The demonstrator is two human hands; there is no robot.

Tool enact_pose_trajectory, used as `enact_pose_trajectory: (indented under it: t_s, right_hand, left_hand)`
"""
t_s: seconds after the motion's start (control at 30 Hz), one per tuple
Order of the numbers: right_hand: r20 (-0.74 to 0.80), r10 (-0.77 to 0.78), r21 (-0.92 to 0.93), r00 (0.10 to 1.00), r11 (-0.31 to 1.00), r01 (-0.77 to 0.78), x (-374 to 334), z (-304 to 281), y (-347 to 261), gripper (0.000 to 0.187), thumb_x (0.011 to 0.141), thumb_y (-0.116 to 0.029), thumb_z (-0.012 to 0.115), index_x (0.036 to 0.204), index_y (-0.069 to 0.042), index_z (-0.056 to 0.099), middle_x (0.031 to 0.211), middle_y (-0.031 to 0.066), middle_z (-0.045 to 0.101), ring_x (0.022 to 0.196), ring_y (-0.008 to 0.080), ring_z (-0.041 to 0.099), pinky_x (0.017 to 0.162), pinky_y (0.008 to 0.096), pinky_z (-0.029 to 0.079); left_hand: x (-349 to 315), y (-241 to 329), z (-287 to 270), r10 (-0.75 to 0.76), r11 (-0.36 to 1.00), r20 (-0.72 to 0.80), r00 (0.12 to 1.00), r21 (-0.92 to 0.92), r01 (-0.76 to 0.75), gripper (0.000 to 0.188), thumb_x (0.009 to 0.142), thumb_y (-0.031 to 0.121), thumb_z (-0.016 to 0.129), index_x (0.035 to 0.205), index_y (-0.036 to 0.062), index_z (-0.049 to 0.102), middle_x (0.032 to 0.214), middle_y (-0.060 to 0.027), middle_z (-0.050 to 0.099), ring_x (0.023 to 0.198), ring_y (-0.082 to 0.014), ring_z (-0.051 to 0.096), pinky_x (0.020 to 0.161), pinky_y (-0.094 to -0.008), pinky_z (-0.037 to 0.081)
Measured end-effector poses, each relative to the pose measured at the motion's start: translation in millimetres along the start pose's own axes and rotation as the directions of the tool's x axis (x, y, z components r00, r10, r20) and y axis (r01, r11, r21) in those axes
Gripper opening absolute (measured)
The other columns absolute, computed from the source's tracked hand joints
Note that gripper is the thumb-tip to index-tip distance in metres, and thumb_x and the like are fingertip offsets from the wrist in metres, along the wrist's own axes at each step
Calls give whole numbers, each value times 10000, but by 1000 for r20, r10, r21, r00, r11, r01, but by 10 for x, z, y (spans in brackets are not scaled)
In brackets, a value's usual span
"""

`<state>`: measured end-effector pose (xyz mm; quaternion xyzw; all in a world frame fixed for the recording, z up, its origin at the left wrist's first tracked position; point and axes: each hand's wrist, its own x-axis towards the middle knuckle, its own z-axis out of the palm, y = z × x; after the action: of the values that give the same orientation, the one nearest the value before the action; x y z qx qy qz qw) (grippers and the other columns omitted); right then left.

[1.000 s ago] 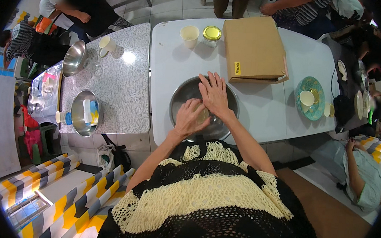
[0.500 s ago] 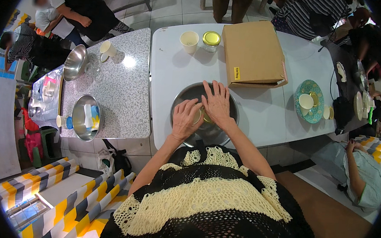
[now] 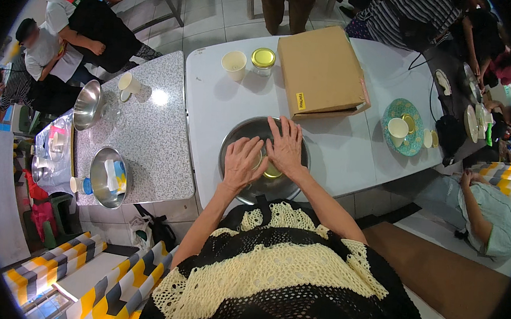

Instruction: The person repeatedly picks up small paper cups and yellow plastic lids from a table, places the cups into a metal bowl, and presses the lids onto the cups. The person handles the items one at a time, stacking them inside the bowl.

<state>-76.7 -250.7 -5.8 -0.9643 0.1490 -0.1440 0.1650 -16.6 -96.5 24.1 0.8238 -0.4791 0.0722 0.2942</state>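
A wide metal bowl sits on the white table in front of me. Both hands are over it, side by side with palms down. My left hand has its fingers stretched forward and apart, the thumb close to a pale round rim that shows in part. My right hand also spreads its fingers, which reach over the bowl's far part. Between and below the hands a gold-coloured round thing shows inside the bowl; its kind is hard to make out. My palms hide much of what they touch.
Beyond the bowl stand a paper cup, a glass jar with gold lid and a cardboard box. To the right, a teal patterned plate bears a cup. A speckled table on the left holds metal bowls. Several people are around.
My view has shifted a little, so tables and people appear displaced. The hands remain over the bowl; their fingers look slightly more spread, and the gold-coloured thing shows more between them.
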Motion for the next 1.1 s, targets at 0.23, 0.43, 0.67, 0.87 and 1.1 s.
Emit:
enact_pose_trajectory:
  t_s: [0.23, 0.43, 0.67, 0.87, 1.1]
  right_hand:
    - [69, -167, 49, 983, 985, 164, 208, 82, -119, 676, 852, -315, 622, 1450, -137, 365, 1397, 206, 380, 1294, 394, 349, 1096, 594, 243]
    - [93, -95, 75, 991, 993, 88, 295, 154, -428, 626, 854, -302, 636, 1411, -128, 408, 1361, 217, 399, 1288, 422, 350, 1088, 634, 219]
    - [57, -68, 79, 996, 995, 63, 225, 158, -445, 631, 860, -260, 611, 1437, -130, 391, 1410, 227, 379, 1335, 436, 316, 1102, 635, 200]
    - [59, -64, 62, 996, 996, 61, 223, 150, -445, 619, 867, -260, 598, 1437, -133, 391, 1393, 221, 388, 1314, 425, 338, 1101, 624, 211]
    - [79, -67, 40, 995, 997, 64, 238, 158, -398, 626, 870, -267, 588, 1445, -140, 376, 1374, 208, 395, 1301, 401, 347, 1100, 607, 223]
  left_hand:
    - [-231, -26, -96, -132, 991, -32, 991, 29, 133, 451, 808, 70, 590, 1255, 6, 582, 1314, -133, 559, 1203, -329, 491, 1002, -442, 379]
    - [-285, -77, -169, -353, 925, -131, 926, -196, 325, 537, 781, 7, 591, 1314, 26, 536, 1369, -179, 485, 1249, -367, 463, 1042, -445, 396]
    - [-392, -199, -115, -539, 762, -98, 836, -481, 435, 395, 815, -7, 600, 1209, 22, 599, 1195, -162, 569, 1100, -282, 569, 929, -366, 471]
    - [-343, -263, -166, -440, 868, -132, 888, -316, 383, 196, 828, 15, 659, 1022, 21, 684, 904, -99, 615, 844, -234, 612, 744, -336, 487]
    - [-278, -240, -365, -527, 783, 7, 850, -385, 489, 154, 832, 28, 663, 980, 0, 695, 771, -83, 535, 667, -180, 532, 599, -306, 448]
